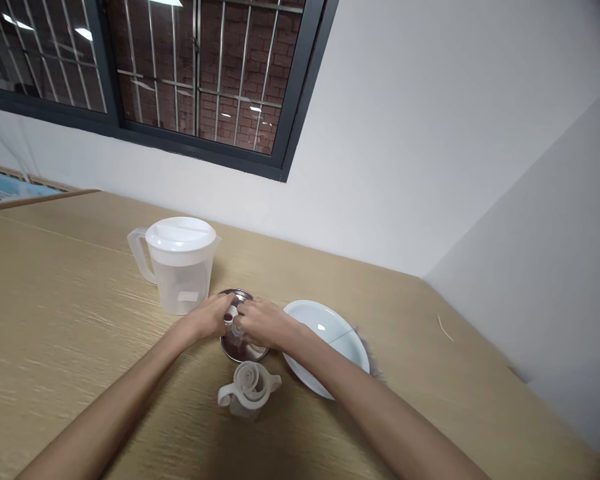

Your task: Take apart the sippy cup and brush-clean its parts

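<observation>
Both my hands meet over a small steel bowl [237,347] on the wooden table [70,320]. My left hand [211,315] curls its fingers around a small shiny piece at the bowl's top; I cannot make out what it is. My right hand [263,323] pinches the same spot from the right. A clear plastic jug with a white lid [180,263] stands just behind the left hand. A small translucent cup with two handles [249,388] sits in front of the bowl. A white plate [330,343] lies under my right forearm.
White walls meet in a corner at the far right end of the table. A dark-framed window with bars [190,73] is above the back wall. A tray-like edge with something blue [10,190] shows at the far left.
</observation>
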### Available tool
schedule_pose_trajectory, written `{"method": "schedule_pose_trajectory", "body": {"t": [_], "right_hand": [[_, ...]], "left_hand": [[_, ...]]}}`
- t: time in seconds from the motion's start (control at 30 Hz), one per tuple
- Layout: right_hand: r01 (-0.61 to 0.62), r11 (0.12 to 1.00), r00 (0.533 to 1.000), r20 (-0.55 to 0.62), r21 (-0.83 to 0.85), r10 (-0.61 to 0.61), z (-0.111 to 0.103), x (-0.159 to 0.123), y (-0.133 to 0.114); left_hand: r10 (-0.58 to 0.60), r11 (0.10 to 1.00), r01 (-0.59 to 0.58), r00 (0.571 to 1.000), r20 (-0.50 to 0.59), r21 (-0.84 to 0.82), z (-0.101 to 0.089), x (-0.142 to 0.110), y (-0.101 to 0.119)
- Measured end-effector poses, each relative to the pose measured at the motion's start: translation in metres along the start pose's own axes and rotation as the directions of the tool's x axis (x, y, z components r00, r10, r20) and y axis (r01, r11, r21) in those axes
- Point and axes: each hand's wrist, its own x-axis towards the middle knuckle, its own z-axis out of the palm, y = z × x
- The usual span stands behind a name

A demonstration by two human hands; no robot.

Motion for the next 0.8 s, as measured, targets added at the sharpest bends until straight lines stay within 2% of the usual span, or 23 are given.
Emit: {"method": "schedule_pose_trajectory", "body": {"t": [0.17, 0.37, 0.6, 0.8], "right_hand": [[-0.093, 0.991, 0.988, -0.113, 0.094, 0.103, -0.014, -0.017, 0.007], [-0.184, 0.921, 0.931, -0.238, 0.345, 0.275, -0.018, -0.029, 0.012], [-0.175, 0.829, 0.921, -0.209, 0.531, 0.328, -0.020, -0.032, 0.011], [-0.161, 0.770, 0.923, -0.183, 0.617, 0.340, -0.023, -0.033, 0.016]], "left_hand": [[-0.014, 1.000, 0.013, 0.999, 0.033, 0.029, 0.001, 0.000, -0.002], [-0.018, 0.999, 0.017, 1.000, -0.013, -0.051, -0.005, -0.009, 0.018], [-0.014, 0.986, -0.004, 0.994, -0.109, -0.169, -0.012, -0.022, 0.046], [-0.009, 0.982, -0.016, 0.991, -0.132, -0.187, -0.015, -0.025, 0.054]]}}
